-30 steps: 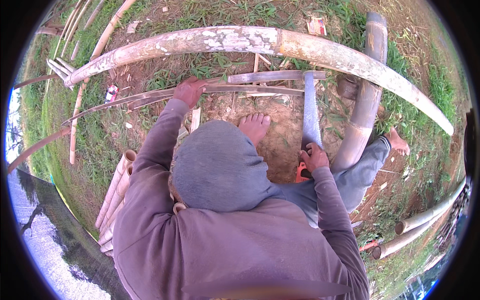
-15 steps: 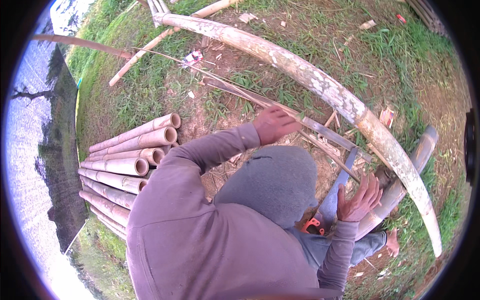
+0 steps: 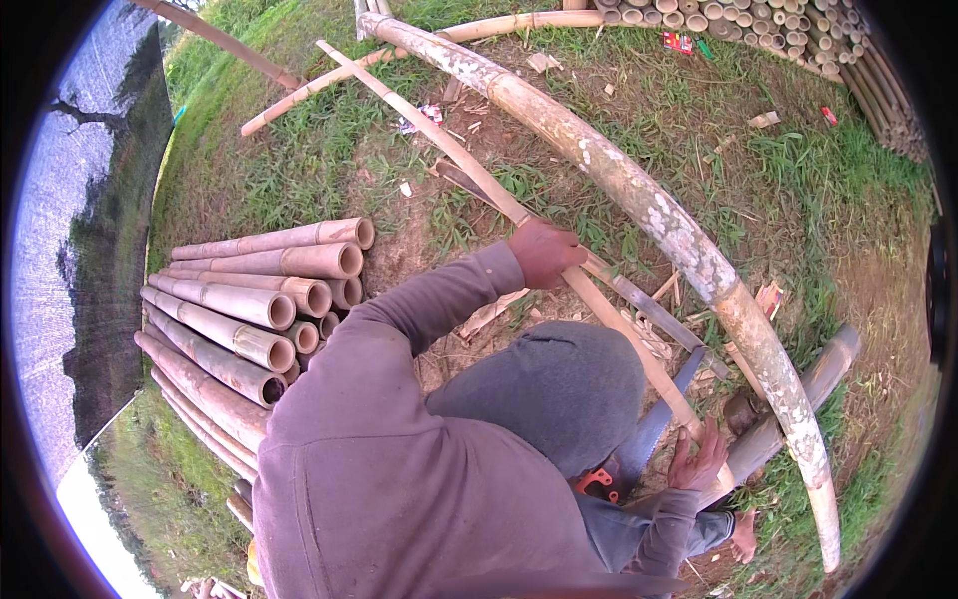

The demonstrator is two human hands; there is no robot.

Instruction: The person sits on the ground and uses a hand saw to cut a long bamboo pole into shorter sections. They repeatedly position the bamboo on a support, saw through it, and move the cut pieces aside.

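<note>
A long pale bamboo slat (image 3: 451, 148) runs slantwise from the far left to the near right across my front, its broad face up. My left hand (image 3: 547, 253) is closed around its middle. At its near end my right hand (image 3: 697, 459) has its fingers against the slat, which seems pinched there; part of the grip is hidden. Below the slat, by my bent knee, a handsaw (image 3: 644, 439) with an orange handle lies partly covered by my leg. A darker split bamboo strip (image 3: 657, 311) rests beneath the slat on the ground.
A thick, blotchy bamboo pole (image 3: 639, 185) curves across just beyond the slat. Another pole (image 3: 798, 399) lies at the right. Bamboo lengths (image 3: 254, 260) are stacked at the left, and more cut bamboo (image 3: 738, 18) is piled at the far right. Chips litter the grass.
The slat has turned from its narrow edge to its broad face. My left hand has closed around it, and my right hand has moved lower, from spread fingers onto the slat's near end.
</note>
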